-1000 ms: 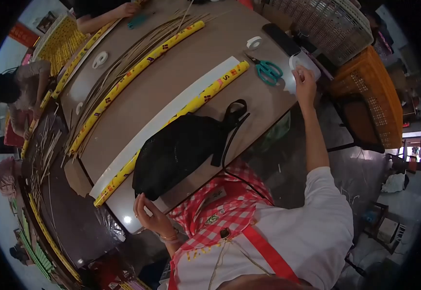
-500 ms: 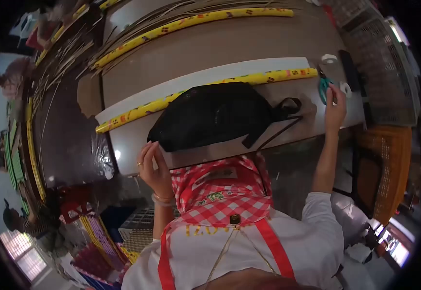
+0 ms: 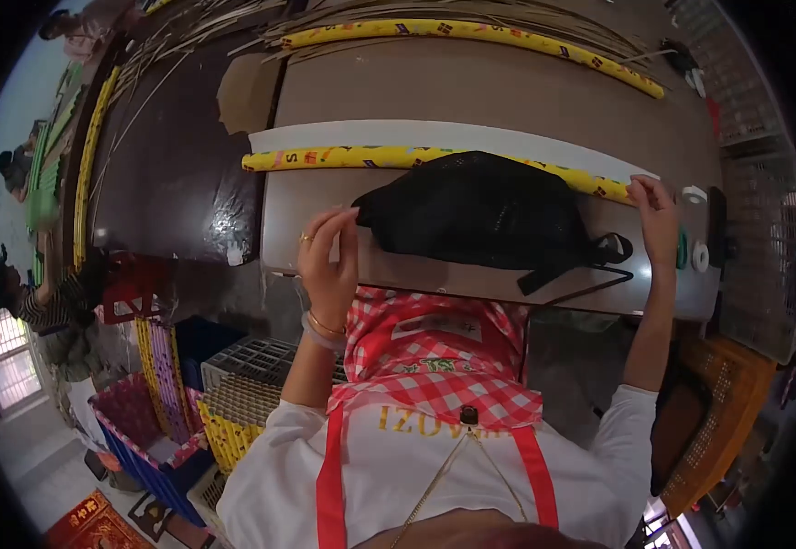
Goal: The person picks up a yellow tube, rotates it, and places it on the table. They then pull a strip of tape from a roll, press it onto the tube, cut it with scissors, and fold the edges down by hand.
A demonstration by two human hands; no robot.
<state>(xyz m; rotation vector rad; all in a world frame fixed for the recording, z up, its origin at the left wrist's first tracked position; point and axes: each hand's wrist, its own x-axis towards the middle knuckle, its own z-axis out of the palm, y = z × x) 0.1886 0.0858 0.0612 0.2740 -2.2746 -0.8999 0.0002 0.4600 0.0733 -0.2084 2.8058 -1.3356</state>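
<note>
A black bag [image 3: 480,210] lies on the brown table in front of my body, its strap and buckle at the right end. My left hand [image 3: 328,252] is at the bag's left tip, thumb and fingertips pinched on it. Behind the bag stretches a yellow patterned roll [image 3: 325,158] with a white sheet [image 3: 371,134] along its far side. My right hand [image 3: 656,215] has its fingertips at the right end of this roll, thumb and index close together. Partly behind my right wrist are teal-handled scissors [image 3: 683,248].
Two white tape rolls [image 3: 699,256] [image 3: 693,194] are at the table's right. Another yellow roll [image 3: 471,30] and thin strips lie at the back. A brown paper piece [image 3: 244,94] is at the left. People sit at the far left; crates [image 3: 256,359] stand below.
The view has turned and shifted. My right hand has moved from beside the scissors to the right end of the yellow roll. My left hand stays at the bag's left tip.
</note>
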